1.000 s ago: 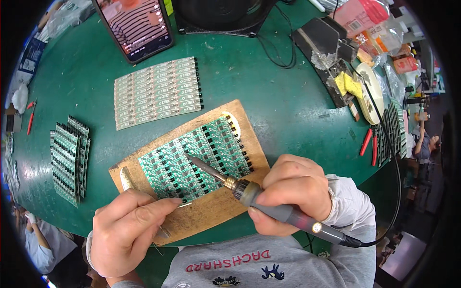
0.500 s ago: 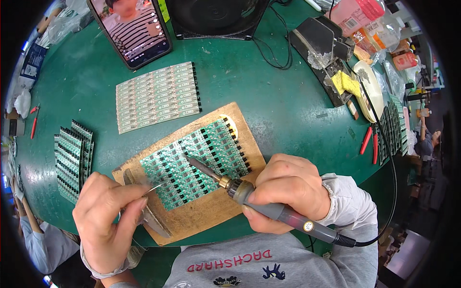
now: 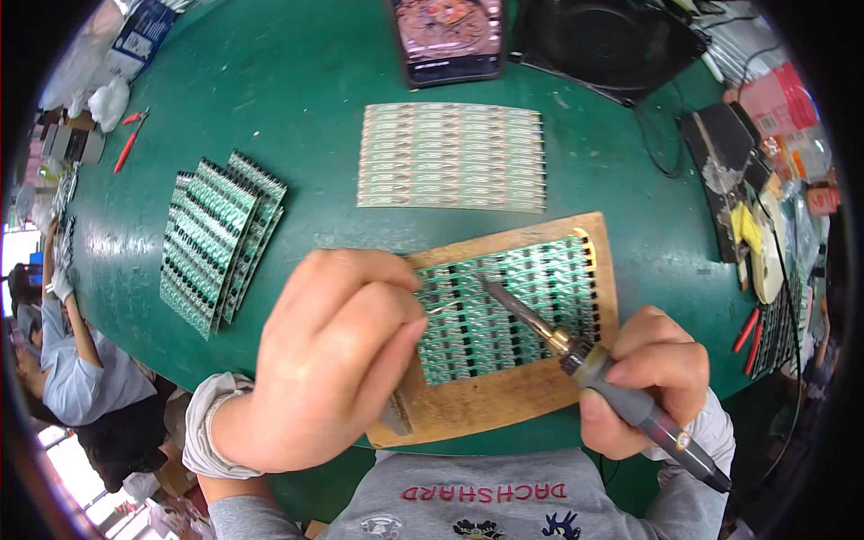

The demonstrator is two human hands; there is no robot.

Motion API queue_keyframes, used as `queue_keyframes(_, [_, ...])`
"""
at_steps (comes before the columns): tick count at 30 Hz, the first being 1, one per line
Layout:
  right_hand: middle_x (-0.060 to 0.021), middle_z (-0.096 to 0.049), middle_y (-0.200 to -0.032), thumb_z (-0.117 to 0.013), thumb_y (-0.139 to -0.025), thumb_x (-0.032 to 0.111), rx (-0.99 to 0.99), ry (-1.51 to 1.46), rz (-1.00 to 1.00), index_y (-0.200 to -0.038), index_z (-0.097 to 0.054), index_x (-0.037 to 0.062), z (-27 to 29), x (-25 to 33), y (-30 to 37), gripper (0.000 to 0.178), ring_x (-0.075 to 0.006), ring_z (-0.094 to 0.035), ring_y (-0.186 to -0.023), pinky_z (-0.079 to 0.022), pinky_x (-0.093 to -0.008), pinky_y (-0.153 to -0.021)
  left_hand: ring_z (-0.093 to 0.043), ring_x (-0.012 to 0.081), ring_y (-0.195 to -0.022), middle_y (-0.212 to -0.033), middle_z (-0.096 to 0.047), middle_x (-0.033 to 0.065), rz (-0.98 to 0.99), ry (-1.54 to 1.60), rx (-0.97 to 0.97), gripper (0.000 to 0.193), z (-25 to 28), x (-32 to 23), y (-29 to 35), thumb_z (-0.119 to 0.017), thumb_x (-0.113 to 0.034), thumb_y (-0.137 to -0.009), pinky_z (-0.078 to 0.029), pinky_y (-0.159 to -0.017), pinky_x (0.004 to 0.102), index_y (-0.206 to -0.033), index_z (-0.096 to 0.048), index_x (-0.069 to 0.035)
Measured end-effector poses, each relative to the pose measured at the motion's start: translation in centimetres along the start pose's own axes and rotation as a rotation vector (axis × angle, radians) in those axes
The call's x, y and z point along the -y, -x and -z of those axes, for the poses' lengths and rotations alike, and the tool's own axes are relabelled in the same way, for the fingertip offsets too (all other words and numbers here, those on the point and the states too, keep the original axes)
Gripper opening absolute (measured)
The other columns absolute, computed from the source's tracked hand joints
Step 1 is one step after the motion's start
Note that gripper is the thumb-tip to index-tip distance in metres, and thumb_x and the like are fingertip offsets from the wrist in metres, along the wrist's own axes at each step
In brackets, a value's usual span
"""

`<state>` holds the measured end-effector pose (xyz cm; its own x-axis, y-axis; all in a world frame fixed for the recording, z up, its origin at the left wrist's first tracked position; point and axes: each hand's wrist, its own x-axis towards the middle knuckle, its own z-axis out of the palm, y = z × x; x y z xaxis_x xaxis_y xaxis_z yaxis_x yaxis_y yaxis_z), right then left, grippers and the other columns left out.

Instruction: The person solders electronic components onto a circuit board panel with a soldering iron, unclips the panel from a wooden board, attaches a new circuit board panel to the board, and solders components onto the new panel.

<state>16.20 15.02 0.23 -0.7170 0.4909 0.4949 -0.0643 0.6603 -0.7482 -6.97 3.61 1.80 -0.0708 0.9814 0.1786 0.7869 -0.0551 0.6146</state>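
Note:
On a wooden board (image 3: 504, 405) lies a green panel of small circuit boards (image 3: 513, 333) with rows of black parts. My right hand (image 3: 666, 360) is closed round the grey handle of a soldering iron (image 3: 531, 317), whose tip hovers over or touches the panel's upper middle; contact cannot be made out. Between pinched fingers, my left hand (image 3: 337, 360) holds a thin silvery wire (image 3: 444, 308), probably solder, pointing at the panel left of the tip. This hand covers the panel's left edge and most of a metal strip (image 3: 396, 416) on the wooden board.
A pale panel (image 3: 450, 157) lies beyond the wooden board. Stacked green panels (image 3: 211, 243) and red-handled pliers (image 3: 130, 144) are at left. A phone (image 3: 448, 40) and black fan-like box (image 3: 612, 45) stand at the back. A black holder (image 3: 724, 166) with yellow sponge sits right, near red handles (image 3: 747, 337).
My view has swung left, so the table's things sit further right in the picture. My left hand looks larger and closer. Both hands keep hold of the wire and the iron.

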Motion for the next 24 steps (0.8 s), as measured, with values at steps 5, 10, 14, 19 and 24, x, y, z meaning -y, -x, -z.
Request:
queue_keyframes(5, [-0.0044,-0.054,-0.068,-0.082,-0.059,0.007,0.008,-0.031,-0.028,-0.091,-0.057,0.006,-0.9,-0.3,-1.1,0.041,-0.0163,-0.051,-0.05,-0.04,-0.0285,-0.044,-0.06,0.0288,-0.084,-0.098,-0.064,0.0159,-0.086,0.032,0.004,0.02,-0.3,1.1,-0.1,-0.063,0.011,-0.072,-0.047,-0.072,0.0353,-0.084,-0.054,-0.001])
queue_keyframes(10, [-0.004,-0.054,-0.07,-0.083,-0.058,0.012,0.003,-0.004,-0.064,-0.089,-0.059,0.0068,-1.4,-0.4,-0.6,0.039,-0.016,-0.051,-0.049,-0.038,-0.0285,-0.044,-0.06,0.0306,-0.083,-0.098,-0.064,0.0167,-0.083,0.05,-0.007,0.021,-0.7,1.9,0.0,-0.063,0.012,-0.069,-0.048,-0.074,0.0375,-0.083,-0.053,-0.001])
queue_keyframes(14, [-0.0038,-0.042,-0.068,-0.074,-0.072,0.018,0.142,0.029,-0.045,-0.092,-0.042,0.008,-1.3,-0.3,-0.8,0.038,-0.0132,-0.036,-0.055,-0.031,-0.0299,-0.051,-0.06,0.031,-0.083,-0.098,-0.064,0.0165,-0.076,0.06,-0.019,0.023,-0.8,1.9,0.2,-0.064,0.012,-0.065,-0.049,-0.074,0.0377,-0.082,-0.054,-0.001])
queue_keyframes(19, [-0.0032,-0.041,-0.067,-0.074,-0.073,0.02,0.121,0.053,-0.068,-0.091,-0.042,0.0086,-1.7,-0.5,-0.3,0.039,-0.0135,-0.036,-0.054,-0.031,-0.0305,-0.051,-0.061,0.0307,-0.082,-0.098,-0.063,0.0158,-0.095,0.048,-0.037,0.023,-1.2,2.5,0.3,-0.064,0.011,-0.063,-0.049,-0.072,0.0373,-0.08,-0.054,0.0])
queue_keyframes(24, [-0.0029,-0.042,-0.067,-0.075,-0.073,0.021,0.03,0.044,-0.078,-0.091,-0.041,0.0096,-2.4,-0.1,0.0,0.039,-0.014,-0.037,-0.054,-0.031,-0.031,-0.051,-0.06,0.0307,-0.082,-0.097,-0.063,0.0156,-0.112,0.033,-0.026,0.022,-0.9,2.5,0.5,-0.065,0.01,-0.062,-0.049,-0.071,0.0368,-0.08,-0.055,0.0])
